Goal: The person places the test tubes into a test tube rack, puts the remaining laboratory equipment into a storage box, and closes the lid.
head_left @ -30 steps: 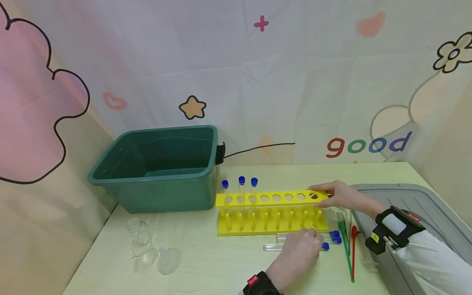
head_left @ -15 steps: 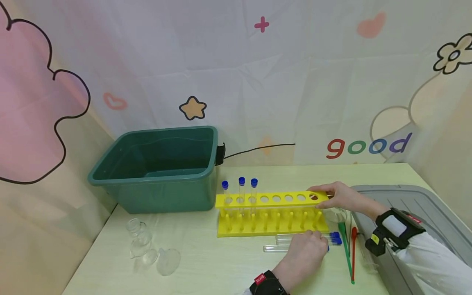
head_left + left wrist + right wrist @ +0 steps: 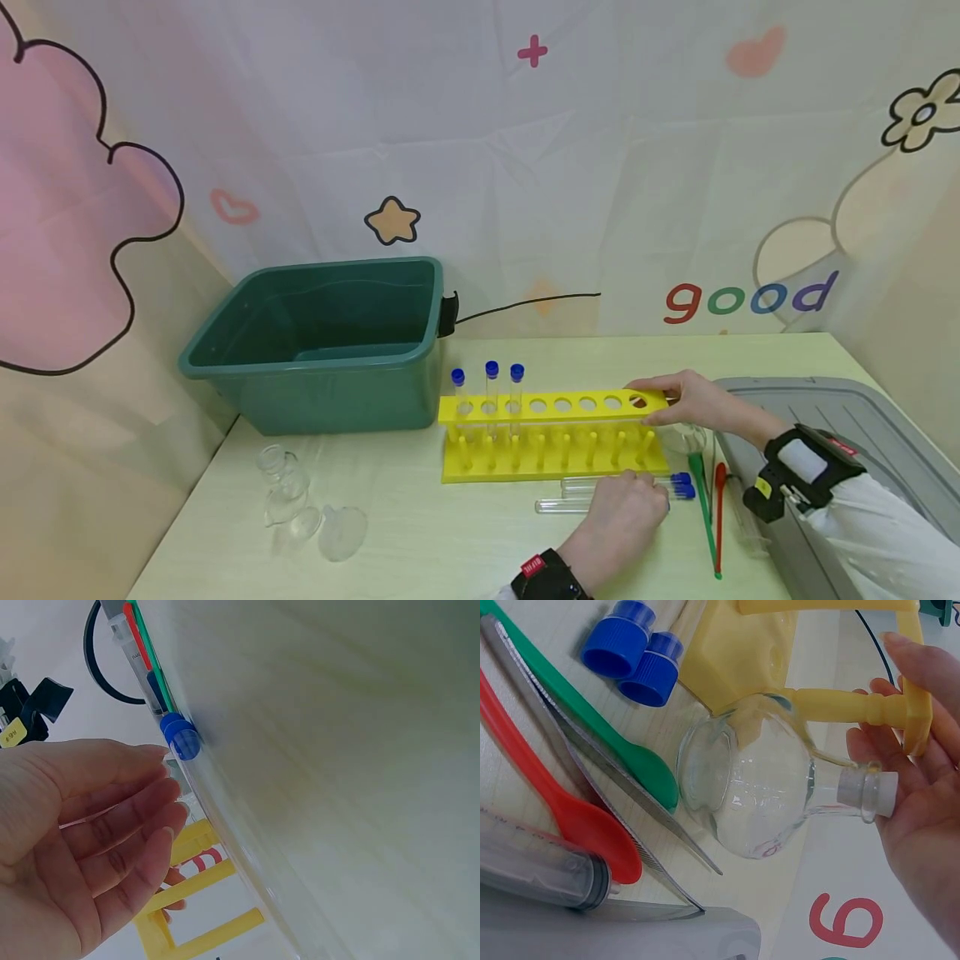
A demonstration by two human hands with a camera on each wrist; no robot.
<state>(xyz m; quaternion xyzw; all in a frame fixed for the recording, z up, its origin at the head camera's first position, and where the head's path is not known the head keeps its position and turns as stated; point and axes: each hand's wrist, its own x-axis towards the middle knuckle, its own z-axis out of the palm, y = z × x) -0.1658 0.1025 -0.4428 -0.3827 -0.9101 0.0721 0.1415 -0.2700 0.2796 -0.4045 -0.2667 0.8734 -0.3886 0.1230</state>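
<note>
Head view: I see that the left hand [image 3: 626, 508] has slid a little to the right and now mostly hides the blue end of the front tube [image 3: 558, 506], which lies on the table [image 3: 442, 533] just in front of the yellow rack [image 3: 555, 472]. In my left wrist feed its fingers are loosely curved beside a blue cap [image 3: 181, 739]; whether they pinch the tube or only touch it, I cannot tell. The right hand has stayed put, its fingers wrapped round the right end of the rack, near the glass flask [image 3: 761, 780]. Nothing else has shifted: three upright tubes [image 3: 492, 385] stand in the leftmost holes, and two more capped tubes [image 3: 577, 483] lie between the front tube and the rack. I judge that the left is settling at the front tube's capped end while the right steadies the rack, whose other holes hold no tubes.
</note>
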